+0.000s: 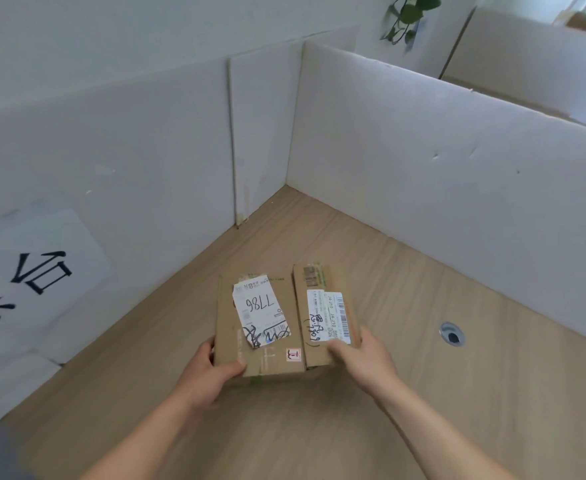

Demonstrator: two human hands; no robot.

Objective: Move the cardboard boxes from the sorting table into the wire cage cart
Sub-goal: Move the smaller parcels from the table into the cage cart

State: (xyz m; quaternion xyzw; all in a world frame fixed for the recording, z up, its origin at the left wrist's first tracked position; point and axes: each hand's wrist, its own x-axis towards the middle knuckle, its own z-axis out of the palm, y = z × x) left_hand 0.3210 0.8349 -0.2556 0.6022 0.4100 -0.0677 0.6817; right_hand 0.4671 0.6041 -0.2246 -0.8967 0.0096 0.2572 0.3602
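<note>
Cardboard pair over the tabletop (pixel 423 375): our left hand (pixel 212 372) grips the left box (pixel 260 327), our right hand (pixel 364 358) grips the right box (pixel 324 317).

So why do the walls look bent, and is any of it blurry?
Head view: the wide-angle lens bows the top edge of the white partition. The light is soft and even, with only faint shadow under the left box and right box. The 7786 label reads sharp, but the plant at the top and the paper sign at the left edge look smeared.
</note>
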